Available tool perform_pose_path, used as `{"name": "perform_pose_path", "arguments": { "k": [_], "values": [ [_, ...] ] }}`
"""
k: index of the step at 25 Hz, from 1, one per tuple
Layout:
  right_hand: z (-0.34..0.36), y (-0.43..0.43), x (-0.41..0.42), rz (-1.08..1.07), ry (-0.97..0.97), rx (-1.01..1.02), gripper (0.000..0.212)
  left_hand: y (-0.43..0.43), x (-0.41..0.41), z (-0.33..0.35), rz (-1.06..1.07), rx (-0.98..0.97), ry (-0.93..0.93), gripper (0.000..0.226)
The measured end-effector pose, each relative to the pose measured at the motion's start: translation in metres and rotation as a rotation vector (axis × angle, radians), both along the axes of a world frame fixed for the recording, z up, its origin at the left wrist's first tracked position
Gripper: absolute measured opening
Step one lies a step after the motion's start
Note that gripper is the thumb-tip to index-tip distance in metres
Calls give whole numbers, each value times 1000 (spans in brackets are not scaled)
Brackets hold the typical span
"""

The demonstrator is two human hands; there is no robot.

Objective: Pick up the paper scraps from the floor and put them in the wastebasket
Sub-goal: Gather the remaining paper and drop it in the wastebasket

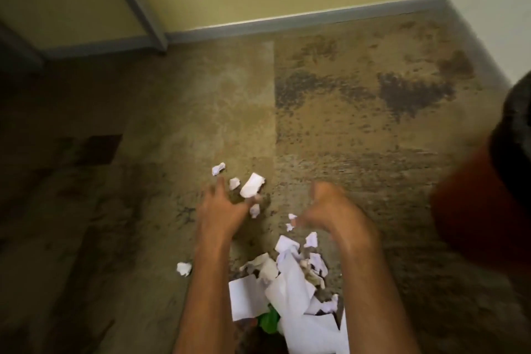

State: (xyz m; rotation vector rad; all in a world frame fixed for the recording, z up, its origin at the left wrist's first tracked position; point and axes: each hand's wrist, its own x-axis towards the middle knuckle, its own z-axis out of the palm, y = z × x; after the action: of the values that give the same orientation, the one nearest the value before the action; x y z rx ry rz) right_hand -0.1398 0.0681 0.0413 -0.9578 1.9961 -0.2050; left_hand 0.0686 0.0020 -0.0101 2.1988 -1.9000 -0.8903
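Blurred wastebasket (478, 210), perhaps black-lined; paper scraps (290, 282) outside

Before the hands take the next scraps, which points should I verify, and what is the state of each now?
1. Floor free of scraps: not ok; a pile lies between the forearms.
2. Left hand free: ok, fingers spread beside a large scrap.
3. Right hand grip: cannot tell; fingers curled, blurred.
4. Wastebasket located: ok, at the right edge, partly in frame.
5. Lone scrap left of the left forearm: not ok, lying on the floor.
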Motion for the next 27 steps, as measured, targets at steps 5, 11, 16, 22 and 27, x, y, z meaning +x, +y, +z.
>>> {"name": "perform_pose_path", "arguments": {
  "k": [5,11,16,22,27],
  "values": [
    [-56,6,57,-87,158,-87,54,29,16,-45,-137,210,-102,142],
    [-74,-13,66,-104,189,-273,27,25,17,-53,-229,281,-75,150],
    [-75,-42,74,70,173,-424,82,12,13,-44,-242,402,-92,151],
    [-74,-62,94,582,313,-407,105,11,12,-40,-236,423,-105,145],
    [-99,-47,91,395,138,-597,58,10,13,-42,-246,416,-107,145]
  ]
}}
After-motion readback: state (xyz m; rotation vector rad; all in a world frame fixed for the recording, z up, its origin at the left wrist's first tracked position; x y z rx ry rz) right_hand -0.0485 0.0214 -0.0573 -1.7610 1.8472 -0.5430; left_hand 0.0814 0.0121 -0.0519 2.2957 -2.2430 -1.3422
